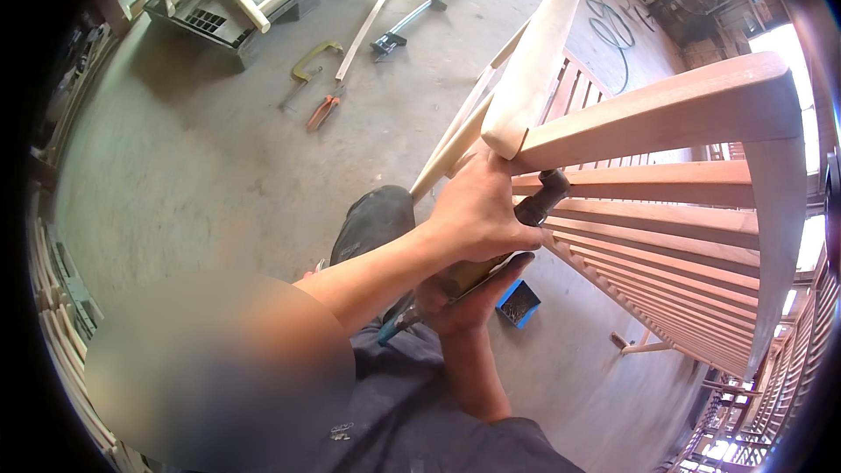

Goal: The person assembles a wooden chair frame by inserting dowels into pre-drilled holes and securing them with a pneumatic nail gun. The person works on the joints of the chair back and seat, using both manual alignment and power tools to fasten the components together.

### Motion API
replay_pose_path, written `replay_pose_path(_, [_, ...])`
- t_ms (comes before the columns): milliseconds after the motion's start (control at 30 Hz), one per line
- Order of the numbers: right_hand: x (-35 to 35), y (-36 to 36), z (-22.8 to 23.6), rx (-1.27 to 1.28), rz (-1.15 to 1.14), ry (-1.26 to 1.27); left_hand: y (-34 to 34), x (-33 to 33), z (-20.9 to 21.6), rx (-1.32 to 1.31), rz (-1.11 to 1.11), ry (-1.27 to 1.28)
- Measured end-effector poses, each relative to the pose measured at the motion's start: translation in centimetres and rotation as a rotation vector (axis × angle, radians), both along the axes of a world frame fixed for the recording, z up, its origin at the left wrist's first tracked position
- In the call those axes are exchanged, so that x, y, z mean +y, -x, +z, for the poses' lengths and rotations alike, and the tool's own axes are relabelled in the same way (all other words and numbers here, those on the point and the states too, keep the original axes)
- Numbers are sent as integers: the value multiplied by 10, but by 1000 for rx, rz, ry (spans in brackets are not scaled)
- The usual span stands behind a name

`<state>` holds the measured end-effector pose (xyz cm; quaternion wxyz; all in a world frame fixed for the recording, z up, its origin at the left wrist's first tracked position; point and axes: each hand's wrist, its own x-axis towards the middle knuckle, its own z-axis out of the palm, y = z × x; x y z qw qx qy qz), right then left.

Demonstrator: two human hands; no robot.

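Observation:
A slatted wooden bench leans at the right, with its pale armrest pointing up and away and a thick rail meeting it. Just below that joint, my left hand closes round the neck of a hand-held power tool, thumb along its side and most fingers hidden. The tool has a dark angled head close to the slats, a brownish body and a teal tail end. Lower down, my right hand is wrapped round the tool's body from beneath. Where the tool's tip meets the wood cannot be made out.
A blue box of small dark pieces stands on the floor beyond my right hand. Orange-handled pliers, a yellowish clamp, a wooden strip and a bar clamp lie ahead. A black pallet carries wooden parts; a hose lies coiled.

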<state>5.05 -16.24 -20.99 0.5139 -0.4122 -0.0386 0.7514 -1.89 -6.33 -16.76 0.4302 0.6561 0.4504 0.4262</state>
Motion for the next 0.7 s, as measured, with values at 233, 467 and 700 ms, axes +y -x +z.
replay_pose_path(233, [-4, -2, 0, 73, -26, 17, -1, -3, -2, 25, 14, -18])
replay_pose_path(467, [-12, -7, -7, 75, -18, -106, -7, 4, -11, 12, -16, -46])
replay_pose_path(700, [-14, -24, -42, 442, 131, -531, -16, 3, -16, -88, 27, -49])
